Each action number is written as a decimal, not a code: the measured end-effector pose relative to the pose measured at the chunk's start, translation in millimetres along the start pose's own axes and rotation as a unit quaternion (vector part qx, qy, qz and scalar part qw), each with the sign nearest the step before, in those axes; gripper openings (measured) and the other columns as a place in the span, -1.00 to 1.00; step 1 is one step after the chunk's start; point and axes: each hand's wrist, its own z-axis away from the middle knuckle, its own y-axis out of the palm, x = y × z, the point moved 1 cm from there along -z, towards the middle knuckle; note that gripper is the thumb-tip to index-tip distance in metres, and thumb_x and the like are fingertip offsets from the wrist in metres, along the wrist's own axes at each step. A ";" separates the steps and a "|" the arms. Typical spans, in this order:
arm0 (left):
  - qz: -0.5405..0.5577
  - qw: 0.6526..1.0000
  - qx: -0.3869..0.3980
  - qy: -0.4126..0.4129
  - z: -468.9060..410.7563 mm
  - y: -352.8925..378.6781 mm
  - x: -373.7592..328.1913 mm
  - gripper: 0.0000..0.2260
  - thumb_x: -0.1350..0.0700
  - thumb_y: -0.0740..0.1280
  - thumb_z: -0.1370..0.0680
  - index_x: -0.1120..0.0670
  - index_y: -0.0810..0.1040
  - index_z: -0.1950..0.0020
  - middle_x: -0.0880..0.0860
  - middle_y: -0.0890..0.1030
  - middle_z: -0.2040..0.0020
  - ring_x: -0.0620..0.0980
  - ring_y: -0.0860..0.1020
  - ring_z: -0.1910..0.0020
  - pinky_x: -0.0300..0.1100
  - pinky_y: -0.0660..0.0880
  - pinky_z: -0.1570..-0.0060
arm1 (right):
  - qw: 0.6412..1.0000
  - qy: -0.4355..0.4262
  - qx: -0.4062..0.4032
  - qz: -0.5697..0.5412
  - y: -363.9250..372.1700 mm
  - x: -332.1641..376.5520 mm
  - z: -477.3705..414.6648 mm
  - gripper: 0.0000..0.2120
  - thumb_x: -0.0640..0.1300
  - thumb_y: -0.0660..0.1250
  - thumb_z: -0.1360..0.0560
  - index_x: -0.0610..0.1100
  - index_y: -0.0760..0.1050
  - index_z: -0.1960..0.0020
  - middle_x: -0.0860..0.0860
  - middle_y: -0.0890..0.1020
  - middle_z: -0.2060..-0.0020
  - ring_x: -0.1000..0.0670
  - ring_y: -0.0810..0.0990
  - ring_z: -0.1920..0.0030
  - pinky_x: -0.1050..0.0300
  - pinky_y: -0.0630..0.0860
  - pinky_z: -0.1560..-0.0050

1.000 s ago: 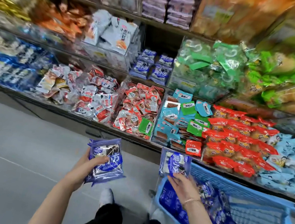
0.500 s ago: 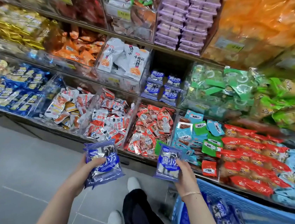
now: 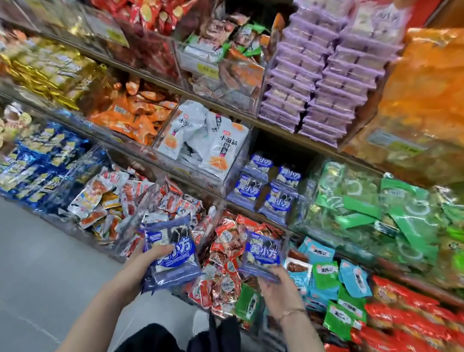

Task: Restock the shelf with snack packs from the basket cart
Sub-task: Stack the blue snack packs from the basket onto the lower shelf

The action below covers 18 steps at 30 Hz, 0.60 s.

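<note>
Left pack (image 3: 170, 258): a blue snack pack with big white letters. It is up in the air, below the shelf stack and a bit to its left. It looks thick, so more packs may sit behind it; I cannot tell.
Left hand (image 3: 139, 269): it grips the left pack from the left side. The thumb lies across the front and the fingers curl round the back.
Right pack (image 3: 262, 256): the same kind of blue pack. It stands upright in the air, straight below the shelf stack, and does not touch it.
Right hand (image 3: 276, 285): it holds the right pack by its bottom edge, with the fingers curled under it.
Shelf stack (image 3: 266, 185): blue packs of the same kind, in two rows on the middle shelf. A dark gap shows above them.
Bracelet (image 3: 293, 311): thin, on the right wrist, well below the shelf stack.
Red packs (image 3: 224, 261): a heap in a bin below the shelf stack, behind the two held packs.
White packs (image 3: 208, 141): in a clear box just left of the shelf stack.
Green packs (image 3: 379, 215): just right of the shelf stack.
Purple packs (image 3: 322, 79): two tall piles, one shelf above the shelf stack.
Orange bags (image 3: 448, 93): above the shelf stack and to its right.
Floor (image 3: 14, 252): grey, far down and left of the shelf stack.
Shoe (image 3: 201, 321): white, far below the shelf stack, between the two arms.
</note>
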 end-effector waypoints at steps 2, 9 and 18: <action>-0.001 1.000 0.001 -0.003 -6.8 1.1 -3.8 -0.14 -0.07 0.57 -0.09 0.15 0.43 -0.34 0.14 0.68 -0.08 0.16 0.65 -0.04 -0.02 0.54 0.05 | 1.000 0.000 -0.014 0.014 10.4 5.5 -12.9 -0.76 -0.36 0.14 -0.56 -0.16 0.35 0.27 -0.09 0.45 0.26 -0.04 0.51 0.18 0.15 0.55 0.05; 0.000 1.000 0.003 -0.018 -38.8 -3.7 -36.3 -0.42 0.03 0.54 -0.28 0.13 0.51 -0.26 0.10 0.68 -0.07 0.07 0.67 0.02 -0.10 0.56 0.14 | 0.998 0.017 -0.046 -0.033 34.5 16.4 -48.1 -0.82 -0.26 0.20 -0.57 -0.15 0.36 0.22 -0.09 0.49 0.19 -0.05 0.54 0.09 0.13 0.63 0.27; -0.015 1.000 0.019 -0.002 -88.4 -12.2 -95.7 -0.43 0.02 0.41 -0.34 0.18 0.46 -0.31 0.05 0.71 0.00 0.01 0.69 0.09 -0.21 0.58 0.29 | 0.993 -0.069 -0.089 0.043 99.8 59.5 -116.3 -0.92 -0.25 0.31 -0.51 -0.11 0.46 0.03 -0.05 0.56 0.26 0.07 0.48 0.45 0.26 0.45 0.53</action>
